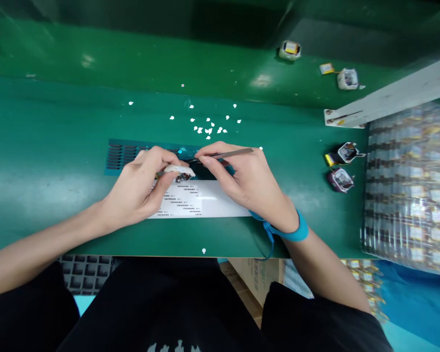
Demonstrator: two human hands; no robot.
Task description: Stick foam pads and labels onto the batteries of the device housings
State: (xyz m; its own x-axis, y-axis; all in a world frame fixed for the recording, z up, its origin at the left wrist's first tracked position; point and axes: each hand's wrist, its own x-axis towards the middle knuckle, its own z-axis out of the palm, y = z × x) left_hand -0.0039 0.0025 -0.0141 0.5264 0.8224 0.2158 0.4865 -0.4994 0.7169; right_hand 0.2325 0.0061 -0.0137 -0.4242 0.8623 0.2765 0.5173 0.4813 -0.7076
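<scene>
In my left hand is a small white plastic housing, pinched between thumb and fingers, with electronic parts showing in its open side. My right hand grips a pair of metal tweezers, whose tips point left toward the housing. Whether the tips touch it I cannot tell. Under both hands lies a white printed sheet. Just behind it is a teal sheet with rows of dark strips, partly covered by my left hand. Several small white round stickers or discs are scattered beyond my hands.
Opened housings with yellow-wrapped batteries stand at the back and right, including a black housing and a purple housing. A white bracket slants along the right. Stacked clear trays fill the right edge. A blue wrist strap trails its cord.
</scene>
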